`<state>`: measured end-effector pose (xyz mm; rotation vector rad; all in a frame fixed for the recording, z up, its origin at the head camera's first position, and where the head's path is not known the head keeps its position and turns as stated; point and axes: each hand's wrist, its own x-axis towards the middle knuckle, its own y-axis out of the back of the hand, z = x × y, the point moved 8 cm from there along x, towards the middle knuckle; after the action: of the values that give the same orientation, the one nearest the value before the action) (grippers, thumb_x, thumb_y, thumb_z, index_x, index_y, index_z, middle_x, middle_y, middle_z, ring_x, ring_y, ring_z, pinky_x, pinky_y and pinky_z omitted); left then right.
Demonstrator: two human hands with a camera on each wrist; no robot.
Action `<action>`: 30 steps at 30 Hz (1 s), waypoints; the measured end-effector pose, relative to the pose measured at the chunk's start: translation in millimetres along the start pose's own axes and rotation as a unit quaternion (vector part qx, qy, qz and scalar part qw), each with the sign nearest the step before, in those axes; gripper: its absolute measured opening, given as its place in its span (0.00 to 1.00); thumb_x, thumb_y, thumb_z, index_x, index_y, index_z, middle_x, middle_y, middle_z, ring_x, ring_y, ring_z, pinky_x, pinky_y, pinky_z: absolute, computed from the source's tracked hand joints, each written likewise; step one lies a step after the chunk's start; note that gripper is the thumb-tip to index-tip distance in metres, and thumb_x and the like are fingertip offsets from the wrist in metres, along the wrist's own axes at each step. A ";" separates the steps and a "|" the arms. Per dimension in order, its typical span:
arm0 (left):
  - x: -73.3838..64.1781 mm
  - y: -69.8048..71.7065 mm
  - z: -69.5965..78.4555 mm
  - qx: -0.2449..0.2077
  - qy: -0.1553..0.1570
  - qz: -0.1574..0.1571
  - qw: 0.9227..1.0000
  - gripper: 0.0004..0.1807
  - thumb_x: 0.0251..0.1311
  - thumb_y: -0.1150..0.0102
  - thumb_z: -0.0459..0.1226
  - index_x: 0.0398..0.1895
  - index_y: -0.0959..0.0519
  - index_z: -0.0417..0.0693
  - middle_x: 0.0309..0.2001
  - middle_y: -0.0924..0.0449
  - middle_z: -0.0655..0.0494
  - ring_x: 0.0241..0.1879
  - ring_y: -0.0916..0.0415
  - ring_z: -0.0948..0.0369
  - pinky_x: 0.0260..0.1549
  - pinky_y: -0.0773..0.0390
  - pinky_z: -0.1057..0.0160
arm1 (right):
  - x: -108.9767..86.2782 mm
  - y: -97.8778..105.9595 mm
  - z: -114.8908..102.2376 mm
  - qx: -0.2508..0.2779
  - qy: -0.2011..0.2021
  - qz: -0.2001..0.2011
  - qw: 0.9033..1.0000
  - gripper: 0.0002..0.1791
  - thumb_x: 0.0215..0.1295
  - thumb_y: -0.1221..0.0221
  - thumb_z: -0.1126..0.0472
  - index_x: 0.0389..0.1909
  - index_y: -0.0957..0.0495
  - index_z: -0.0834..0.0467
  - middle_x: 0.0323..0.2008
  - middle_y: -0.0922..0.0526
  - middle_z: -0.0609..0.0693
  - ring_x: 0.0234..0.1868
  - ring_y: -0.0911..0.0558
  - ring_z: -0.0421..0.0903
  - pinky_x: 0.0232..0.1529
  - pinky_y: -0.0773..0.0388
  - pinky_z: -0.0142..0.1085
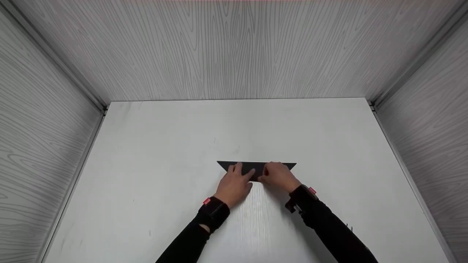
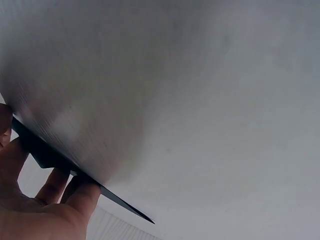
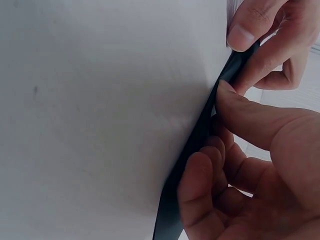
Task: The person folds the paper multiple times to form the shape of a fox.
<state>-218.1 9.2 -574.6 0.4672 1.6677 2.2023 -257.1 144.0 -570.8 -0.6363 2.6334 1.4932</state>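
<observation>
A dark sheet of paper [image 1: 258, 168], folded into a long trapezoid with two pointed ends, lies on the white tabletop with its long edge at the far side. My left hand [image 1: 233, 187] rests on its left half, fingers spread and pressing down. On the right half, my right hand [image 1: 279, 178] has its fingers curled and pinches the near edge by the thumb. From the right wrist, the thumb tip [image 3: 226, 86] shows right at the edge of the folded paper [image 3: 172, 200], close to the left hand [image 3: 280, 45]. The left wrist view catches one sharp paper tip [image 2: 135, 211] beyond the fingers.
The white tabletop [image 1: 164, 146] carries a few faint scuffs. Grey wood-grain panels stand at the back [image 1: 234, 51], on the left [image 1: 40, 120] and on the right [image 1: 431, 117]. Both wrists wear dark straps, and dark sleeves cover the forearms.
</observation>
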 end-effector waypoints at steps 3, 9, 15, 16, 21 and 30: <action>-0.3 0.5 -0.6 -0.005 0.000 0.000 1.000 0.25 0.73 0.42 0.46 0.71 0.23 0.56 0.69 0.32 0.36 0.64 0.30 0.43 0.59 0.22 0.51 | -0.5 0.9 2.2 -0.004 -0.006 -0.012 1.000 0.13 0.64 0.30 0.61 0.22 0.19 0.59 0.20 0.25 0.44 0.21 0.29 0.41 0.27 0.33 0.35; -1.3 0.4 -2.9 -0.003 0.008 -0.006 1.000 0.25 0.74 0.41 0.47 0.72 0.24 0.58 0.69 0.33 0.37 0.65 0.30 0.43 0.59 0.22 0.51 | -3.7 1.2 8.5 -0.002 -0.020 -0.025 0.999 0.17 0.65 0.30 0.60 0.16 0.20 0.58 0.16 0.30 0.41 0.18 0.33 0.40 0.24 0.36 0.33; -0.6 -1.3 -4.0 -0.014 0.009 -0.005 1.000 0.25 0.73 0.41 0.47 0.72 0.24 0.58 0.68 0.32 0.38 0.64 0.30 0.44 0.58 0.22 0.52 | -9.1 6.3 13.9 0.004 -0.016 -0.033 0.999 0.23 0.65 0.31 0.62 0.11 0.26 0.55 0.12 0.37 0.39 0.16 0.38 0.38 0.21 0.41 0.33; -0.6 -1.4 -3.6 -0.015 0.009 -0.004 1.000 0.25 0.73 0.41 0.46 0.72 0.24 0.57 0.68 0.32 0.38 0.63 0.30 0.44 0.58 0.22 0.52 | -10.7 8.0 16.5 0.001 -0.018 -0.036 0.999 0.23 0.65 0.31 0.62 0.11 0.26 0.56 0.11 0.38 0.39 0.15 0.39 0.38 0.21 0.42 0.33; -1.6 0.8 -1.8 -0.016 0.009 0.002 1.000 0.24 0.73 0.41 0.46 0.71 0.23 0.57 0.68 0.32 0.37 0.63 0.30 0.44 0.57 0.21 0.53 | -18.2 16.3 33.1 -0.006 -0.051 -0.049 0.997 0.17 0.65 0.31 0.61 0.16 0.17 0.60 0.14 0.30 0.41 0.18 0.34 0.40 0.22 0.37 0.33; -2.9 -0.9 -0.6 -0.015 0.000 0.015 1.000 0.24 0.73 0.40 0.46 0.70 0.22 0.56 0.66 0.31 0.37 0.62 0.30 0.44 0.54 0.20 0.53 | -23.3 20.4 49.1 -0.014 -0.061 -0.046 0.997 0.12 0.64 0.30 0.59 0.23 0.13 0.61 0.21 0.21 0.45 0.22 0.28 0.42 0.25 0.31 0.35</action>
<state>-215.7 7.6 -575.8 0.4866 1.6360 2.2450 -251.1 201.6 -574.8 -0.6363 2.4633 1.4949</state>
